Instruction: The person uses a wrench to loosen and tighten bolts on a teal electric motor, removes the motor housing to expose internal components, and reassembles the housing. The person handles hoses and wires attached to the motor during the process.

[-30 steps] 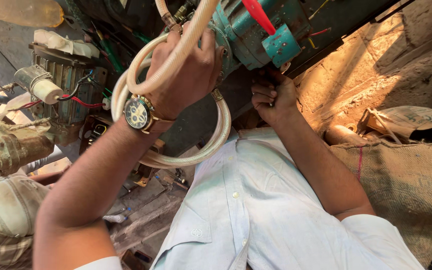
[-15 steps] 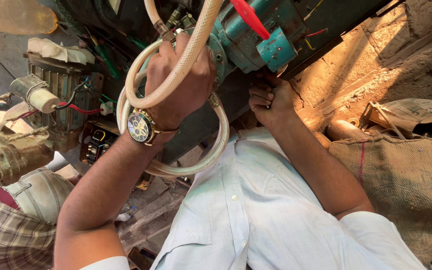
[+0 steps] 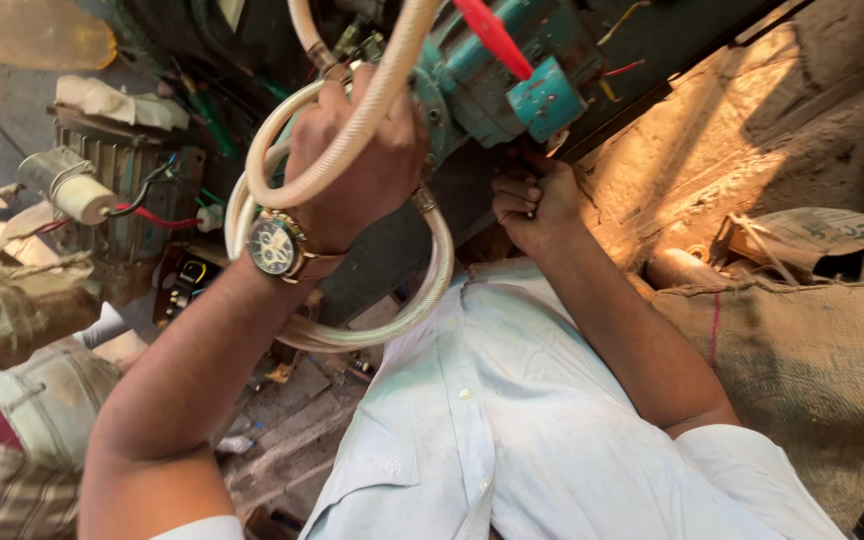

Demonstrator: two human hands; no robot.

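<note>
A coil of pale, translucent braided hose (image 3: 352, 330) is seen looping in front of a teal-painted metal pump body (image 3: 497, 75), which carries a red lever handle (image 3: 492, 35) and a square teal block at its end. The left hand (image 3: 357, 165) is closed around the hose where several loops cross, just beside the pump's brass fitting; a round dark-faced wristwatch (image 3: 274, 245) on a brown strap is worn on that wrist. The right hand (image 3: 537, 205) is curled into a loose fist under the pump's right side, its fingertips tucked into shadow, so whatever is gripped there cannot be made out. A pale blue buttoned shirt (image 3: 512, 420) fills the lower middle of the view. At left, a ribbed grey motor housing (image 3: 117, 185) with red and black wires is partly hidden behind the forearm. Coarse woven burlap sacks (image 3: 802, 350) lie at right, cut off by the frame edge. A checked cloth at the lower left corner is only partly shown.
</note>
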